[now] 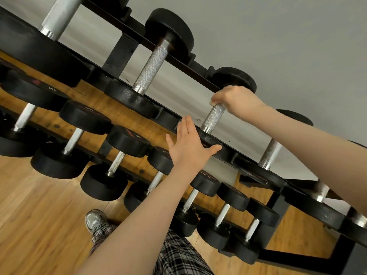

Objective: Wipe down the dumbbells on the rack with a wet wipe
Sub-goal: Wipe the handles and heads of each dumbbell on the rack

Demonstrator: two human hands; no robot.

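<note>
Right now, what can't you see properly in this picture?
- Head view: the wet wipe is mostly hidden inside the right hand.
- The near head of that dumbbell is partly covered by the left hand.
- Markings on the lower dumbbells are too small and blurred to read.

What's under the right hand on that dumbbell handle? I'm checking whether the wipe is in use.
A pale bit of wipe peeks out beneath the right hand at the handle's far end; the rest is covered.
</note>
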